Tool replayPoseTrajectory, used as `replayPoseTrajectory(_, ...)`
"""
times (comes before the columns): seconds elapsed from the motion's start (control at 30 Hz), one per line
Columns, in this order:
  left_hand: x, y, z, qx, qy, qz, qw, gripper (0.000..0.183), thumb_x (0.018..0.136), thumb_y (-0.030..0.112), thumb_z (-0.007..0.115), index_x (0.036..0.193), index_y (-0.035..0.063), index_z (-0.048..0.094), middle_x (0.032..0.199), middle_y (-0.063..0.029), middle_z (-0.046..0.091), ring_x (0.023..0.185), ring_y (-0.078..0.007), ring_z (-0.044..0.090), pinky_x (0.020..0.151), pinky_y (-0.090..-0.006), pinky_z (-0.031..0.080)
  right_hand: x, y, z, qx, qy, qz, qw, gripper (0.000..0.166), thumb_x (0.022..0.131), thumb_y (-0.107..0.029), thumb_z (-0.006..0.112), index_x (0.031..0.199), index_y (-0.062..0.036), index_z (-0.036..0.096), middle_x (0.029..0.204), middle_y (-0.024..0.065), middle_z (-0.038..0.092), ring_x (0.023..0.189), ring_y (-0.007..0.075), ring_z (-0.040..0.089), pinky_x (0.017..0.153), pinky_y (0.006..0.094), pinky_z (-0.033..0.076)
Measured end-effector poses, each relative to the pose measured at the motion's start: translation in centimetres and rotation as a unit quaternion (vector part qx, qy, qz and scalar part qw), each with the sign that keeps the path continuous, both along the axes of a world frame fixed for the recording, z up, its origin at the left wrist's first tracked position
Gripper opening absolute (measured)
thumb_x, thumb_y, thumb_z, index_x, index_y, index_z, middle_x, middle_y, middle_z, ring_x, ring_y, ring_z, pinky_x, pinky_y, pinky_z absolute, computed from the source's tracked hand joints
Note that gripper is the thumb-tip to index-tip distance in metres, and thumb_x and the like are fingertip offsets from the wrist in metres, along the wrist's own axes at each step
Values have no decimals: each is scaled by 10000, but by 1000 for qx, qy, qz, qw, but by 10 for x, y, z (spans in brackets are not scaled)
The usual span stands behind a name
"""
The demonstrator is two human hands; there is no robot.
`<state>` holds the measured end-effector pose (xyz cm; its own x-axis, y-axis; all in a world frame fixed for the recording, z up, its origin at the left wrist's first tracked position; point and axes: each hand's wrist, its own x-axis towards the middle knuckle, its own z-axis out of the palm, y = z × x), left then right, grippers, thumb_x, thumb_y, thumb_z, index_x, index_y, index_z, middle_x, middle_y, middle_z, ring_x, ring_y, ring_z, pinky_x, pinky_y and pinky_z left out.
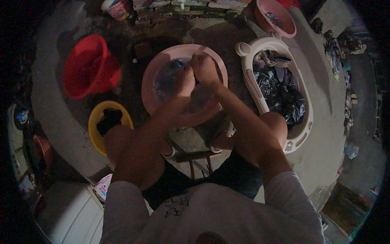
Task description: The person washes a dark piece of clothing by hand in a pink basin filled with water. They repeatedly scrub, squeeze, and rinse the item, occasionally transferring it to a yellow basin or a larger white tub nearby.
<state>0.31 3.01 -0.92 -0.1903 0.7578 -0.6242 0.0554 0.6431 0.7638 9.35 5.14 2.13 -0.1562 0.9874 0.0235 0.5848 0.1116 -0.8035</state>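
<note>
A round pink plastic basin (146,82) stands on the ground before me, with cloudy water (164,77) in it. Both my hands are over the basin, close together towards its right side. My left hand (185,81) is partly curled and blurred. Beside it and slightly farther out, my right hand (205,68) has its fingers bent in like a fist. A small dark thing (178,63), perhaps wet cloth, shows near the left fingers. In the dim light I cannot tell what, if anything, is gripped.
On the left are a tilted red tub (83,67) and a yellow basin (93,128) with dark cloth (109,120). A beige baby bathtub (254,88) on the right holds dark, wet-looking items (280,88). Another pink basin (285,26) lies beyond, near a brick wall (195,12).
</note>
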Motion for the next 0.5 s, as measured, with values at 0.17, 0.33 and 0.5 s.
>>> replayPoseTrajectory(0.17,-4,-26,32,150,-164,92,971,596,911,502,412,1124,-33,568,1174,-159,576,1091,-282,542,921,-358,408,-10,-23,9,-3,38,-1,999,300,867,-238,534,774,34,621,832,258,631,812,435,605,705,455,495)
replayPoseTrajectory(0.33,16,-7,6,61,93,22,994,627,913,478,408,1183,-75,523,1209,-287,516,1140,-412,484,946,-452,368,7,12,-12,11,-2,16,1000,323,899,-250,518,844,44,639,821,279,622,802,444,610,684,465,488)
replayPoseTrajectory(0.5,-14,10,-23,143,-178,134,964,524,930,417,425,1073,-67,570,1034,-228,608,962,-351,577,830,-427,410,-11,-40,24,-30,121,-13,992,307,915,-217,489,856,51,626,854,292,615,850,460,588,711,470,483)
